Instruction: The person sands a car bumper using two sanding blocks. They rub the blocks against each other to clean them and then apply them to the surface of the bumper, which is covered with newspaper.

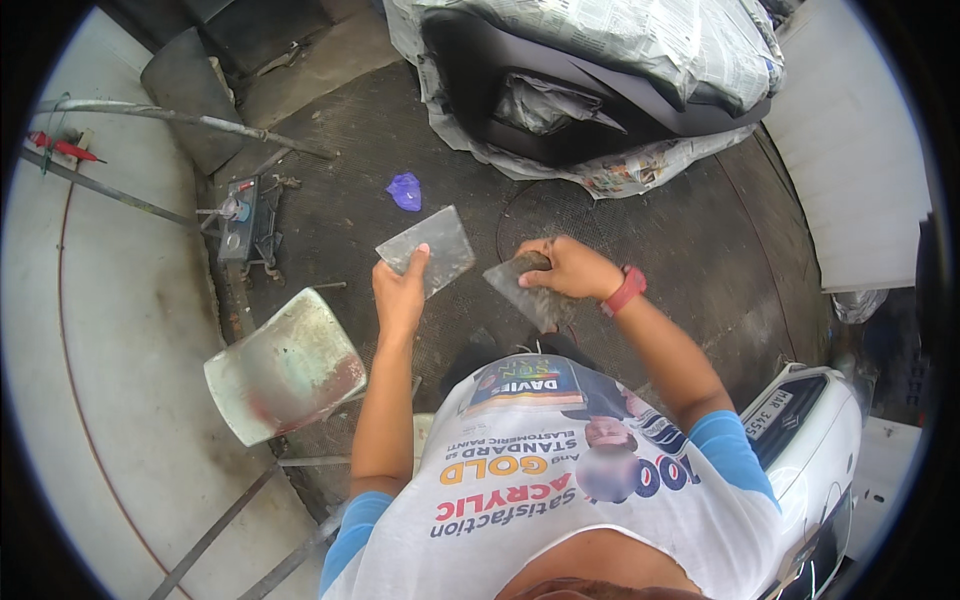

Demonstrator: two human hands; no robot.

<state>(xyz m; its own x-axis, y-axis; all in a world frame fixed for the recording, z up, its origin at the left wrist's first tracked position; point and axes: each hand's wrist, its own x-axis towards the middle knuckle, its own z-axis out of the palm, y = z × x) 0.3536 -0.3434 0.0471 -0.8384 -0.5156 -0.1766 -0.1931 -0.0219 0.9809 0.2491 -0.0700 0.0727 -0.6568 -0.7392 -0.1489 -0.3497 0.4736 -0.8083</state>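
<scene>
Left hand (398, 292) gripping flat, grey, four-sided plate (447, 247), thumb on top; face pale-smudged, edges straight. Right hand (572, 268) pinching darker grey-brown flat plate (513, 284), mottled, corner pointing toward first. Plates apart, above dark textured floor (335, 215); material unclear.

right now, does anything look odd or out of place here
Two things. A crumpled purple scrap lies loose on the dark floor, beyond the grey plate in the left hand; possibly dropped. The pale seat to the left is blotched with reddish-brown stains, so it looks dirty or worn.
</scene>
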